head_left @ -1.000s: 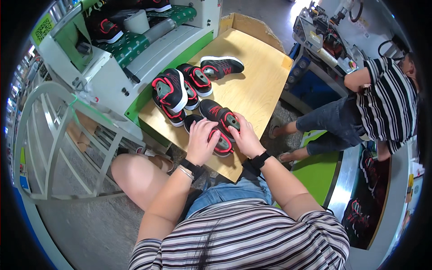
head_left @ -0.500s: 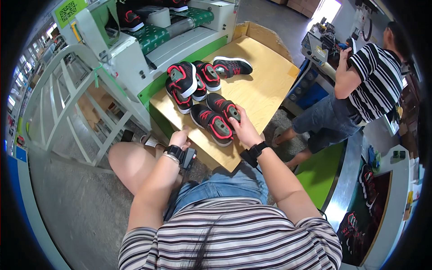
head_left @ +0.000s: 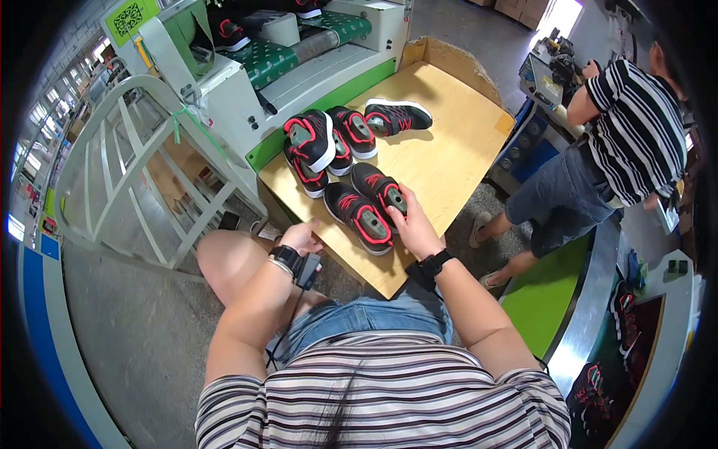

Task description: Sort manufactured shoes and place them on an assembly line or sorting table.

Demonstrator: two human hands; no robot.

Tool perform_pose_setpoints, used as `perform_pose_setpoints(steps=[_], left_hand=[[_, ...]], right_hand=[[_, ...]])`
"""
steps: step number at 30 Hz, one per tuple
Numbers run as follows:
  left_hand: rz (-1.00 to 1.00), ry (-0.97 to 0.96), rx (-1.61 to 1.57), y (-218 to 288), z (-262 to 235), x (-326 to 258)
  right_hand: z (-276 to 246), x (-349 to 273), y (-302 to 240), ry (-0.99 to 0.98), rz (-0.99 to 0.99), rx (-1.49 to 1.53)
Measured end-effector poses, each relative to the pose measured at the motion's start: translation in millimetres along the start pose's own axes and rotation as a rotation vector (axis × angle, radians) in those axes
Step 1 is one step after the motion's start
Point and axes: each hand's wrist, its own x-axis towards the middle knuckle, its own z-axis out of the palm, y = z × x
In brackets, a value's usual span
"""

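Note:
My right hand [head_left: 416, 227] grips the heel of a black sneaker [head_left: 371, 182] with red trim, thumb at the collar. Close beside that sneaker, on its near left, lies a matching sneaker [head_left: 351, 208]; both have dark green shoe lasts inside. My left hand [head_left: 302, 238] is at the near left edge of the wooden table [head_left: 456, 157], fingers curled and partly hidden. Whether they hold anything does not show. Farther back, several more sneakers [head_left: 308, 142] are bunched together, one leaning on another. A single sneaker [head_left: 399, 116] lies on its side behind them.
A machine with a green conveyor belt [head_left: 336, 28] carrying sneakers borders the table's far left side. A white metal rack [head_left: 112, 172] stands at left. At right, a co-worker [head_left: 628, 135] stands by a bench. More sneakers [head_left: 591, 393] sit in the machine at lower right.
The whole view has shifted, so the table and sneakers appear slightly farther right and lower. My right hand stays on the same sneaker. The co-worker's arm has moved.

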Motion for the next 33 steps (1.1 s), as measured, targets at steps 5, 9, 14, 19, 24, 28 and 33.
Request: perform_pose_setpoints(steps=[5,9,14,19,24,28,33], left_hand=[[0.224,0.227,0.01,62,0,-42],[0.843,0.341,0.014,110,61,-96],[1.082,-0.093,0.178,149,88,-115],[1.24,-0.113,0.213,183,113,-116],[1.232,-0.121,0.173,197,106,-106],[1.165,-0.115,0.232,204,86,-108],[1.033,-0.146,0.291,224,81,-120]], right_hand=[[3,-1,-10,-0.046,0.043,0.004],[-3,-5,4,-0.034,0.004,0.112],[-52,60,15,-0.306,0.484,0.209],[-78,180,77,0.123,0.134,-0.204],[-77,258,115,0.176,0.217,-0.613],[-70,261,95,0.293,0.021,-0.208],[-98,240,-20,0.355,-0.277,-0.219]])
